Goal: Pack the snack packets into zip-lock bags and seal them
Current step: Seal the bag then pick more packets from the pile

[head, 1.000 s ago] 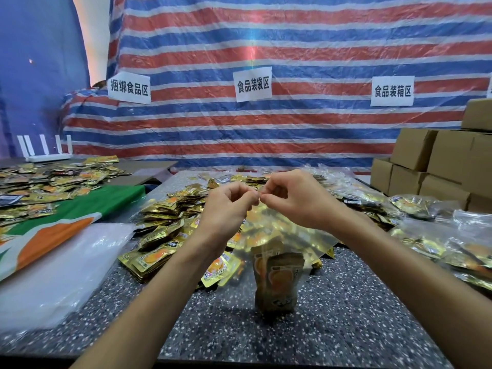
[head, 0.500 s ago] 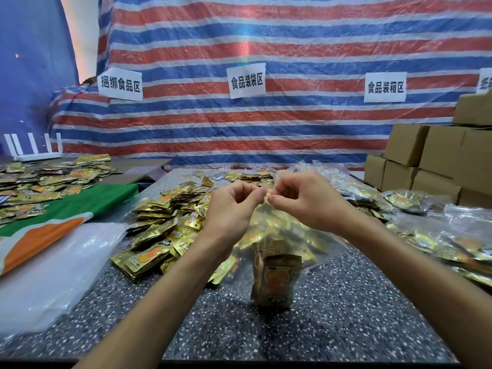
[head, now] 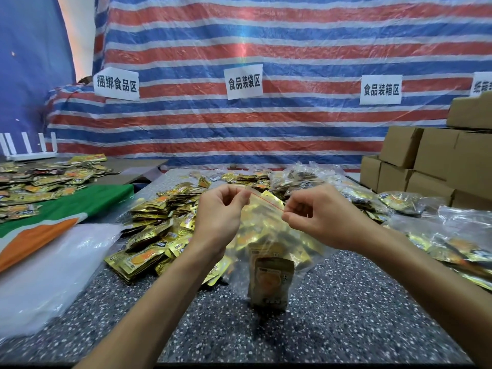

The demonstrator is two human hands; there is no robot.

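Observation:
A clear zip-lock bag (head: pixel 269 235) stands upright on the speckled table (head: pixel 346 315), with gold snack packets (head: pixel 270 280) inside at its bottom. My left hand (head: pixel 221 214) pinches the left end of the bag's red zip strip. At the right end, my right hand (head: pixel 316 217) pinches the same strip. The strip runs taut between them. A heap of loose gold snack packets (head: pixel 154 227) lies just left of the bag.
Filled clear bags (head: pixel 452 235) are piled at the right, with cardboard boxes (head: pixel 426 161) stacked behind. A stack of clear bags (head: pixel 40 275) lies at the left, beside a green and orange cloth (head: pixel 53 217) and more packets (head: pixel 40 179). A striped tarp hangs behind.
My hands, close together at the bag's top before, have moved apart along the zip strip. My right hand went right, and the strip now shows between them.

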